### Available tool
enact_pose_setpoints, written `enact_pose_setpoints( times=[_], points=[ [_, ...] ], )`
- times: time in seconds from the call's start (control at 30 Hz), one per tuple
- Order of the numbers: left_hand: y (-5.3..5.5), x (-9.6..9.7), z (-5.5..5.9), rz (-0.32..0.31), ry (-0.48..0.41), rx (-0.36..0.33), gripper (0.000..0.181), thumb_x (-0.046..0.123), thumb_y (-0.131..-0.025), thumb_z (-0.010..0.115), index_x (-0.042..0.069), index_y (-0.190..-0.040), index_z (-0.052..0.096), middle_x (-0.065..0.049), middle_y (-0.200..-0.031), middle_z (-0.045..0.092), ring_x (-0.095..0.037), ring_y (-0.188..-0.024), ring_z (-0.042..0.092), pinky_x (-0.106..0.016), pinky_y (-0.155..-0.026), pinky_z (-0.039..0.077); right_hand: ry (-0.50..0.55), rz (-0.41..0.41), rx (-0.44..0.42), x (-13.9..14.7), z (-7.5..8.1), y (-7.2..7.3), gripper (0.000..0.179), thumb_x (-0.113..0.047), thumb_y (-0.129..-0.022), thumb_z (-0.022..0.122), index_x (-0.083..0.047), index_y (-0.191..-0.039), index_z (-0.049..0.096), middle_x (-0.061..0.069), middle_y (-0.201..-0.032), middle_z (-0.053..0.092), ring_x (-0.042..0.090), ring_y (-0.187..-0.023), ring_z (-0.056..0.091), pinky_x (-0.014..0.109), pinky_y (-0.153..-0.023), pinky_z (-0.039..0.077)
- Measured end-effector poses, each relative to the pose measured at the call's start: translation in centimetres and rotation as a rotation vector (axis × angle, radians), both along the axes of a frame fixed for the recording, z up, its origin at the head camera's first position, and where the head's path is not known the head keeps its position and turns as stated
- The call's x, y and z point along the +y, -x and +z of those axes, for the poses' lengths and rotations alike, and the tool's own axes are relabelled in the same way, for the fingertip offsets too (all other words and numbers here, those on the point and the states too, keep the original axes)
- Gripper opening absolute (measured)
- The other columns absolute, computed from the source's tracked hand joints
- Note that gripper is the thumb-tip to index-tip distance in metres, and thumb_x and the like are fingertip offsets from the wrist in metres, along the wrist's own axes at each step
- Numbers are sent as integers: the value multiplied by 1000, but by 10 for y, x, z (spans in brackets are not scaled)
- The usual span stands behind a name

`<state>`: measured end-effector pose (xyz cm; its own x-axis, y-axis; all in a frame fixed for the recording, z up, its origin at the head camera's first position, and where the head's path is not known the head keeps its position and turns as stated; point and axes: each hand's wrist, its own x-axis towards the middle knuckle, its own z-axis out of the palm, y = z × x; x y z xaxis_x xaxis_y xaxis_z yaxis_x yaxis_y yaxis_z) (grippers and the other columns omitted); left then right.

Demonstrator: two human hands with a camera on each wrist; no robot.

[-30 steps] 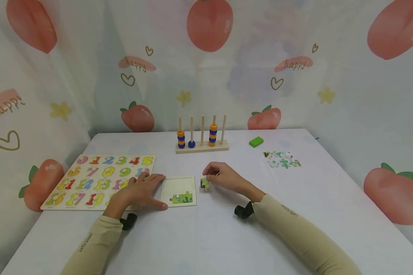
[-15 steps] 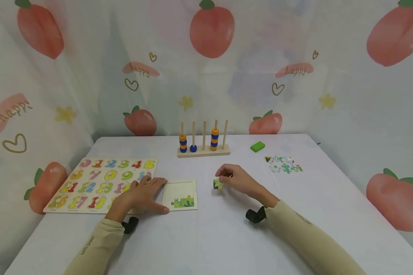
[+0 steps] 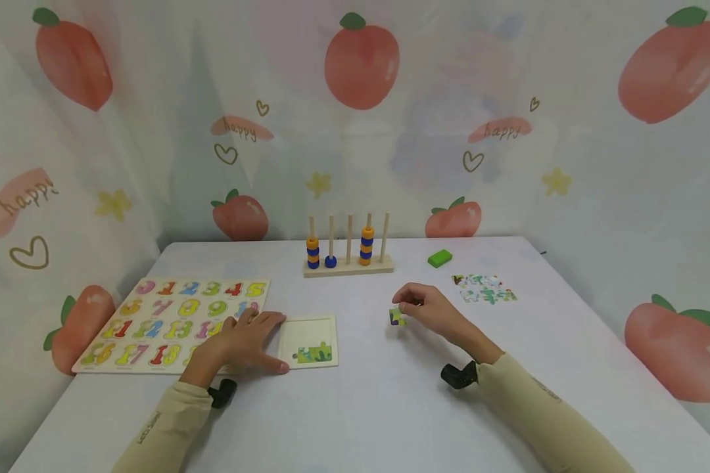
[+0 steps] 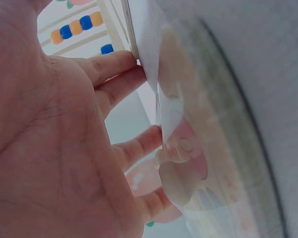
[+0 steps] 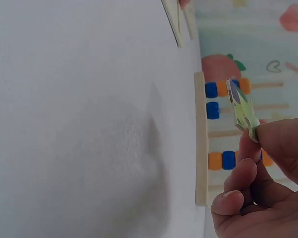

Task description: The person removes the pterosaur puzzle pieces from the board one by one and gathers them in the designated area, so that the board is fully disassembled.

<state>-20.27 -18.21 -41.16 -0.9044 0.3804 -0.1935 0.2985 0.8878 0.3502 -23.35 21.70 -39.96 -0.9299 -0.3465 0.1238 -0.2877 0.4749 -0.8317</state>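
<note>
My right hand (image 3: 432, 309) pinches a green jigsaw piece (image 3: 397, 317) with a purple corner between thumb and forefinger. In the right wrist view the jigsaw piece (image 5: 242, 109) is held up off the table, its other fingers loosely curled beneath. A small square puzzle frame (image 3: 307, 322) lies left of it, with green joined pieces (image 3: 313, 353) in its lower right part. My left hand (image 3: 242, 341) is spread at the frame's left edge, thumb at the lower corner and fingertips near the upper one. Its palm overlaps the number board (image 3: 171, 325); the left wrist view shows straight fingers (image 4: 139, 144).
A wooden bead stand (image 3: 348, 268) with orange and blue beads stands at the back. Right of it lie a green block (image 3: 440, 258) and a patch of loose jigsaw pieces (image 3: 484, 289). Printed fabric walls (image 3: 355, 164) rise behind and beside the table.
My right hand has moved to the right with the jigsaw piece, away from the puzzle frame. The left hand stays at the frame's left edge. The head view has tilted slightly upward.
</note>
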Motion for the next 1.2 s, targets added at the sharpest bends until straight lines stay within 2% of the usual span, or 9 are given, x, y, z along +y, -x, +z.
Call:
enact_pose_setpoints(
  times=[0.13, 0.27, 0.5, 0.67, 0.93, 1.2],
  points=[
    [-1, 0, -3, -2, -8, -5, 105, 63, -80, 87, 14, -162, 45, -13, -167, 41, -48, -156, 19, -76, -118, 17, 15, -22, -19, 12, 0, -3, 16, -1, -106, 61, 6, -118, 69, 14, -114, 69, 26, -98, 59, 36, -83, 53],
    [-2, 1, -2, -15, -4, -15, 105, 65, -80, 86, 13, -162, 45, -13, -167, 40, -49, -155, 20, -76, -118, 19, 27, -53, -16, 24, 0, -6, 18, -1, -107, 60, 7, -120, 68, 15, -115, 69, 27, -99, 60, 40, -83, 53],
    [3, -3, -12, -10, -9, 16, 105, 61, -79, 88, 13, -162, 45, -13, -167, 41, -49, -156, 19, -76, -118, 18, -15, -95, 8, 45, -2, -6, 19, -1, -108, 58, 7, -122, 67, 16, -116, 69, 27, -100, 60, 39, -84, 53],
    [4, -3, -13, -10, -22, 22, 105, 61, -79, 88, 13, -162, 46, -13, -167, 41, -49, -157, 18, -77, -118, 18, -35, -120, 22, 54, -1, -6, 19, 0, -107, 58, 7, -122, 68, 16, -116, 70, 26, -99, 60, 37, -82, 53],
    [0, 1, 1, -13, 8, -1, 104, 63, -81, 86, 12, -162, 45, -14, -167, 40, -49, -155, 20, -76, -118, 18, -47, -174, 19, 71, -1, -6, 20, 0, -108, 56, 8, -123, 67, 20, -121, 68, 29, -105, 61, 39, -88, 54],
    [-1, 2, 6, -10, 14, -9, 104, 61, -80, 88, 14, -163, 44, -13, -168, 39, -50, -155, 19, -77, -117, 19, -96, -251, 24, 91, -2, -6, 21, -2, -109, 55, 8, -122, 66, 23, -122, 68, 30, -108, 61, 34, -85, 51]
  ],
)
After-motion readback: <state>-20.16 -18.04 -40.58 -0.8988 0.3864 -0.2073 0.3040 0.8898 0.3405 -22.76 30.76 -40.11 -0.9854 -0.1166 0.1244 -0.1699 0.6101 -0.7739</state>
